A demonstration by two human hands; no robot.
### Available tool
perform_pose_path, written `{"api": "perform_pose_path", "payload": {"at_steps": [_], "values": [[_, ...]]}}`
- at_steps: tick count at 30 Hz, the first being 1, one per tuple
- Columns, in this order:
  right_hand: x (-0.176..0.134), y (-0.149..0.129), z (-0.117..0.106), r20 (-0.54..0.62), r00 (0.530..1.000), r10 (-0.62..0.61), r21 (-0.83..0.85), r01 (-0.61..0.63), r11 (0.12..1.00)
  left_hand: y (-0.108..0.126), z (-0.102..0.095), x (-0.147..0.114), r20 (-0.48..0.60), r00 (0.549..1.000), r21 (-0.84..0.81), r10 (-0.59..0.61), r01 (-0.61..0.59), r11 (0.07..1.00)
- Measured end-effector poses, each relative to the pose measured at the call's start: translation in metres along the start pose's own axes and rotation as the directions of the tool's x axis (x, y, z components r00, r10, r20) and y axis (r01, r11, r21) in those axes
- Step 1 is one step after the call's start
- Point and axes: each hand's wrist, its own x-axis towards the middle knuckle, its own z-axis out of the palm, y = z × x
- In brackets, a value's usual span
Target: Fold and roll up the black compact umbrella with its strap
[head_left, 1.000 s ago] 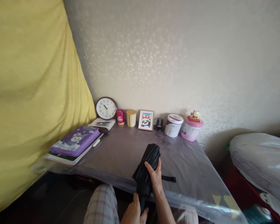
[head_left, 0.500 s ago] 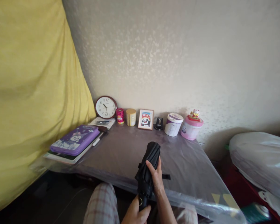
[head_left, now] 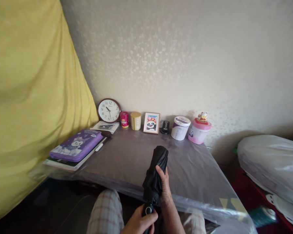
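A folded black umbrella (head_left: 154, 177) is held between both hands, tilted with its top pointing away over the near part of the table (head_left: 117, 165). My left hand (head_left: 143, 218) is wrapped round its handle, the thumb lying beside the round button. Higher up, my right hand (head_left: 164, 185) grips the bunched cloth from the right side, thumb on top; its other fingers are hidden behind the cloth.
Along the wall stand a clock (head_left: 109, 110), a pink can (head_left: 124, 120), a yellow tub (head_left: 136, 121), a panda picture frame (head_left: 151, 123), a white tub (head_left: 180, 128) and a pink-lidded jar (head_left: 199, 130). A purple case (head_left: 76, 145) lies at the left, a plastic-wrapped bundle (head_left: 271, 169) at the right.
The umbrella has rolled slightly in my hands, so its button now faces me more and the dark strap at its right is out of sight. The view has shifted a little.
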Motion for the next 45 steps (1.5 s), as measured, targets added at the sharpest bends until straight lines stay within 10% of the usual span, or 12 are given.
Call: {"api": "perform_pose_path", "payload": {"at_steps": [6,12,20,32,37,45], "values": [[0.002,0.002,0.001,-0.02,1.0,-0.004,-0.008,0.004,1.0,-0.015,0.005,0.007,-0.236,0.969,0.226,-0.066,0.121,0.967],[0.008,0.01,-0.005,0.005,1.0,-0.03,0.001,0.03,1.0,-0.028,-0.004,0.004,-0.395,0.911,0.568,0.119,0.141,0.811],[0.002,0.005,-0.004,0.003,0.999,0.054,0.111,-0.054,0.992,0.006,0.0,-0.012,-0.027,0.997,0.034,-0.072,0.072,0.997],[0.0,0.002,-0.004,0.042,0.993,0.108,0.192,-0.114,0.975,-0.027,-0.002,-0.005,-0.374,0.927,0.327,0.016,0.116,0.938],[0.003,0.003,-0.006,-0.068,0.994,0.089,0.167,-0.076,0.983,-0.01,-0.012,-0.014,-0.305,0.952,0.299,0.024,0.072,0.951],[0.001,0.006,0.001,-0.063,0.989,-0.136,-0.047,0.133,0.99,0.025,-0.02,-0.006,-0.443,0.83,0.529,0.339,-0.063,0.846]]}}
